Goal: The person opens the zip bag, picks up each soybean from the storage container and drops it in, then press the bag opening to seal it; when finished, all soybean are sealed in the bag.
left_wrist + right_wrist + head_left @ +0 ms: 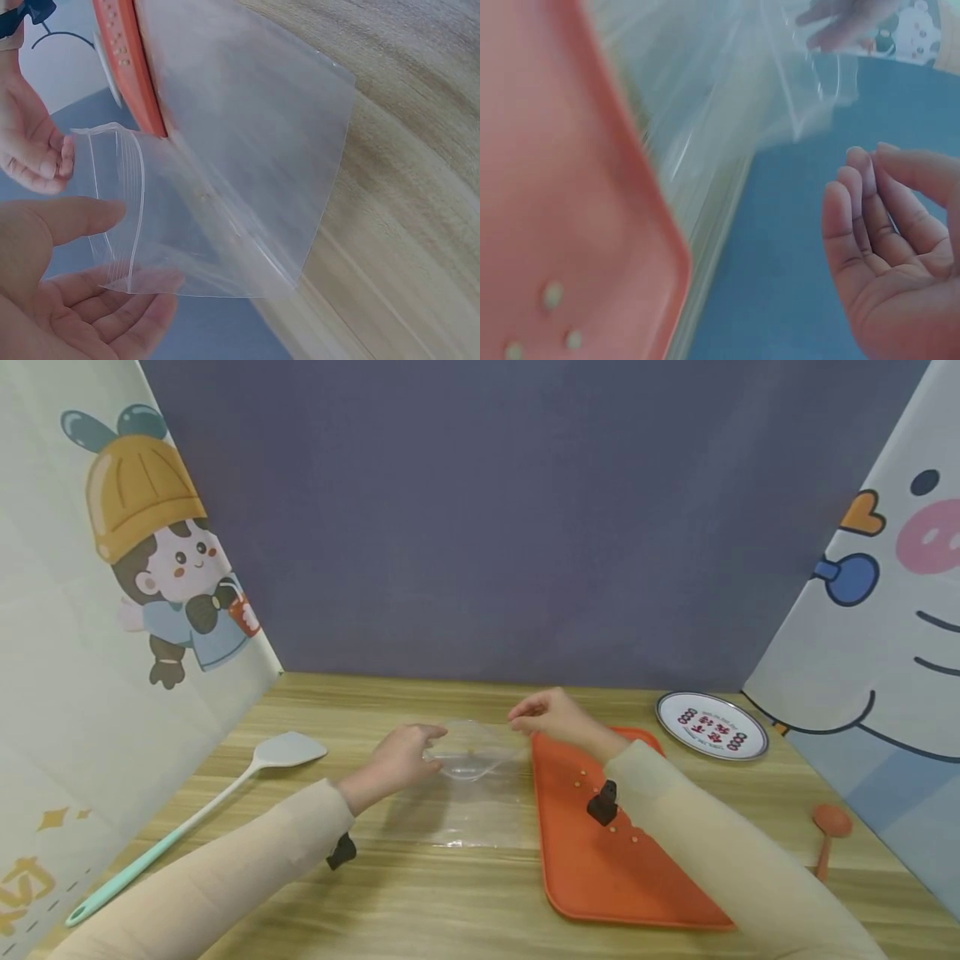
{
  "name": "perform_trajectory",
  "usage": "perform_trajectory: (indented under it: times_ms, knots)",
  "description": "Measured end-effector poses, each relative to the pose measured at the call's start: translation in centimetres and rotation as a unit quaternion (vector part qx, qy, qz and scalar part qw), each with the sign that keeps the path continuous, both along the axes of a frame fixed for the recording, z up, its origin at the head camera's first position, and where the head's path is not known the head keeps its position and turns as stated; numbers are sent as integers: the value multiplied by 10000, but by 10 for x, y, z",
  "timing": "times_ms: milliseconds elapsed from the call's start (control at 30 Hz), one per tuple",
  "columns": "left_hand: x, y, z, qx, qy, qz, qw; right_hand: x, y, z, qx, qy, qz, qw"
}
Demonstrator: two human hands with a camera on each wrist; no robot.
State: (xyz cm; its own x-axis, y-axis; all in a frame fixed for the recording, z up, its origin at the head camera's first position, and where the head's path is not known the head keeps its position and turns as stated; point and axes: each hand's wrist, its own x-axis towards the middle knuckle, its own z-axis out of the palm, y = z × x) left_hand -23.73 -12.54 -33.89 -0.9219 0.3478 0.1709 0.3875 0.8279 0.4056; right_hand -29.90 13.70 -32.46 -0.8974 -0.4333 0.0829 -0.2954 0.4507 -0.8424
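Note:
A clear zip-lock bag lies with its lower part on the table and its mouth raised and gaping. My left hand holds it at the mouth, thumb on one side and curled fingers on the other; its zip strip shows in the left wrist view beside the thumb. A small pale speck shows inside the bag. My right hand hovers near the bag's mouth, over the far left corner of an orange tray. Its thumb and index fingertips meet, and nothing shows between them. Several small pale beans lie on the tray.
A white spatula with a mint handle lies at the left. Back right is a white plate with a dark rim and red print. An orange spoon lies at the right edge. Panels enclose the table at the back and both sides.

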Motion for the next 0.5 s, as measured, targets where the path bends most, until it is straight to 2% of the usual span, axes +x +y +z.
perform_trajectory:
  times_ms: [500]
  knots:
    - [1,1,1,-70,-9,52,10000,2,98,-20,474,-225,-418,9977]
